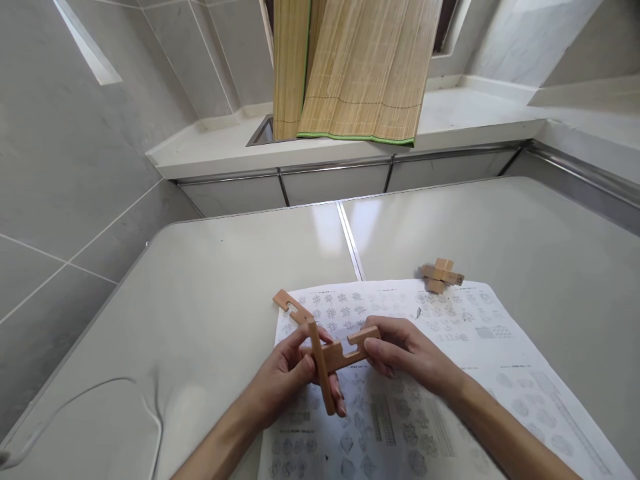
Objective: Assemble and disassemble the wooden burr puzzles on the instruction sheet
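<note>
Notched piece (335, 359) sits over the sheet (453, 348); we pinch its end with our right hand (403, 343), and our left hand (284, 379) pinches the bar (321, 375) crossing it.

A bar (334, 357) is spanning from your left hand (285, 373) to your right hand (397, 347), another bar (323, 380) crossing it at your left. Beneath both, a sheet (463, 347) is lying on the table (200, 293). Beyond your right, a block cluster (443, 275) is sitting at the sheet's far edge; left of your left, a cable (160, 427) is lying; well beyond both, a blind (365, 80) is hanging.
</note>
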Available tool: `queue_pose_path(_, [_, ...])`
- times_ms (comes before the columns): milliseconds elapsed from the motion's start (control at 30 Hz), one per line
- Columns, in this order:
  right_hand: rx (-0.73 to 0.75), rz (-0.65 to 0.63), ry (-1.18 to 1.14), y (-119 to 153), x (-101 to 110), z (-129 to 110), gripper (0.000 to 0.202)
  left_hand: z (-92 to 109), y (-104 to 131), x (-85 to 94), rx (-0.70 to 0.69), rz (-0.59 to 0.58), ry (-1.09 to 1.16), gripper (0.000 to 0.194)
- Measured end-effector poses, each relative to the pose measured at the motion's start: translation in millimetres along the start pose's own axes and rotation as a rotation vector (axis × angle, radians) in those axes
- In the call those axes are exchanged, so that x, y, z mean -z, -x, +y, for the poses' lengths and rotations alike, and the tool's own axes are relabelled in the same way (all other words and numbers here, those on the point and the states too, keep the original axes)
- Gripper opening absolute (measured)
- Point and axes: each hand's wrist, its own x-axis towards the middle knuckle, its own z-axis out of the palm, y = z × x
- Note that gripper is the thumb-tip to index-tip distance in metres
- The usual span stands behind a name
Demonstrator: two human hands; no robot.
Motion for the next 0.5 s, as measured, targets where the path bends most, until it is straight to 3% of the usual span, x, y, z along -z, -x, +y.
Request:
queue_pose_path(300, [-0.042, -0.013, 0.108, -0.8, -2.1, 2.6, 0.041, -3.6, 4.1, 9.4, -0.051, 0.104, -0.055, 0.048])
queue_pose_path(500, [-0.024, 0.019, 0.08, -0.1, -1.1, 0.4, 0.04, 4.2, 5.9, 5.0, 0.0, 0.1, -0.06, 0.037])
